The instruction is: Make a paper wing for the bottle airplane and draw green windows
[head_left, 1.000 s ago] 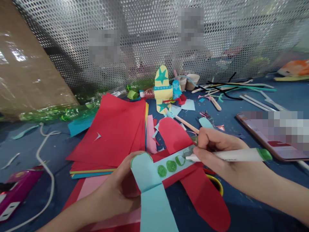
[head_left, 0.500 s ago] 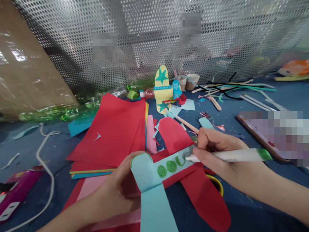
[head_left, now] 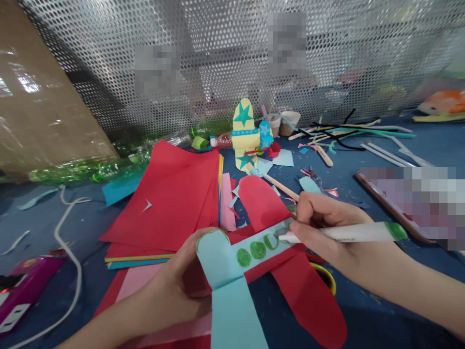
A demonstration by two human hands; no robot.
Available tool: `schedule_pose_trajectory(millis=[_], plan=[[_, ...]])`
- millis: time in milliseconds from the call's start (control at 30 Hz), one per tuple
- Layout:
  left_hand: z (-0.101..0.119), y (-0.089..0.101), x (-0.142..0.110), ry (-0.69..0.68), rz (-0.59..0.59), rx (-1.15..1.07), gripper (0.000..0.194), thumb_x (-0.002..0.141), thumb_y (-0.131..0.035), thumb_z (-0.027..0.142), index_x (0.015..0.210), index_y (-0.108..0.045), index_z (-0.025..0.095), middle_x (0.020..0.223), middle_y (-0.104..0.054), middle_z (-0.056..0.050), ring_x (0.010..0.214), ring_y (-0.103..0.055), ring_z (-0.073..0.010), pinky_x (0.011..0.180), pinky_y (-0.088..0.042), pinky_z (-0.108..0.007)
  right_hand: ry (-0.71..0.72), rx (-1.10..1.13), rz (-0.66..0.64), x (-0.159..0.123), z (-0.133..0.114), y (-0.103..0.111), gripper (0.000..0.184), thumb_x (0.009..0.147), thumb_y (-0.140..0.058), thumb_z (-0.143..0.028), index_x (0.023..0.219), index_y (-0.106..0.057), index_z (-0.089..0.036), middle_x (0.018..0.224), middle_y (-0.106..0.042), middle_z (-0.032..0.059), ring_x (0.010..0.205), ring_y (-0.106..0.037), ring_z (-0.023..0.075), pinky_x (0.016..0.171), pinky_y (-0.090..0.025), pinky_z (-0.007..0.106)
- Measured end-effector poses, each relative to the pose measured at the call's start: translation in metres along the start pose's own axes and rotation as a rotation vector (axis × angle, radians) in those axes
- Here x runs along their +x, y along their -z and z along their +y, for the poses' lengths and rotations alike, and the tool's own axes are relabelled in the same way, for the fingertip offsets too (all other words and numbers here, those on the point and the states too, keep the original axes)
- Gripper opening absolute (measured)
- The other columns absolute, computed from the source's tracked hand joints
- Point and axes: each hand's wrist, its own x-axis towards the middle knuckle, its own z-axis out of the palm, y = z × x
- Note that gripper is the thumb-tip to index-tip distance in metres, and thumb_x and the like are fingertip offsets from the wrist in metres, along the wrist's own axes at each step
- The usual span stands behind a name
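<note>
My left hand (head_left: 189, 271) is closed around the tail end of a paper airplane, behind its light blue tail piece (head_left: 218, 259); the fingertips are hidden. Red paper wings (head_left: 308, 300) stick out on both sides of the body. Along the body runs a light blue strip (head_left: 285, 232) with green circles, two filled in and others in outline or partly coloured. Pinched in my right hand (head_left: 330, 218) is a white marker (head_left: 356, 232) with a green end, its tip touching the strip at the third circle.
A stack of red and coloured paper (head_left: 174, 194) lies at left. Behind stands a yellow airplane (head_left: 244, 138) with stars. A phone (head_left: 399, 208), pipe cleaners (head_left: 345, 133) and paper scraps lie right. A purple device (head_left: 32, 291) and white cord (head_left: 76, 261) are at left, near plastic bottles (head_left: 72, 169).
The marker's back end has dipped very slightly, and a little more green shows in the third circle. Both hands hold nearly the same place.
</note>
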Motion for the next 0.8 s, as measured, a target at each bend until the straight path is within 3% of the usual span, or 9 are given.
schedule_pose_trajectory(millis=[233, 633, 800], plan=[[0.0032, -0.0006, 0.001, -0.048, -0.003, 0.059, 0.087, 0.069, -0.086, 0.022, 0.142, -0.044, 0.043, 0.149, -0.051, -0.004, 0.118, -0.065, -0.0321, 0.099, -0.057, -0.039, 0.006, 0.016, -0.02, 0.001, 0.0015, 0.0002, 0.024, 0.081, -0.049, -0.015, 0.063, -0.037, -0.025, 0.056, -0.036, -0.0086, 0.048, -0.031, 0.0099, 0.042, -0.024, 0.023], [0.0041, -0.0023, -0.0002, -0.019, -0.012, 0.012, 0.084, 0.07, -0.084, 0.02, 0.141, -0.044, 0.039, 0.147, -0.051, -0.006, 0.122, -0.061, -0.0336, 0.089, -0.063, -0.034, 0.016, 0.0, -0.006, -0.0018, 0.0039, 0.0007, 0.025, 0.083, -0.051, -0.015, 0.064, -0.038, -0.025, 0.056, -0.037, -0.0088, 0.047, -0.03, 0.0096, 0.041, -0.024, 0.023], [0.0047, -0.002, 0.0004, -0.029, -0.005, 0.006, 0.083, 0.072, -0.083, 0.021, 0.14, -0.043, 0.045, 0.145, -0.052, -0.002, 0.12, -0.064, -0.0309, 0.099, -0.058, -0.039, 0.024, -0.007, -0.002, -0.0012, 0.0045, 0.0003, 0.025, 0.085, -0.051, -0.016, 0.065, -0.039, -0.025, 0.058, -0.038, -0.0084, 0.048, -0.032, 0.0097, 0.042, -0.026, 0.023]])
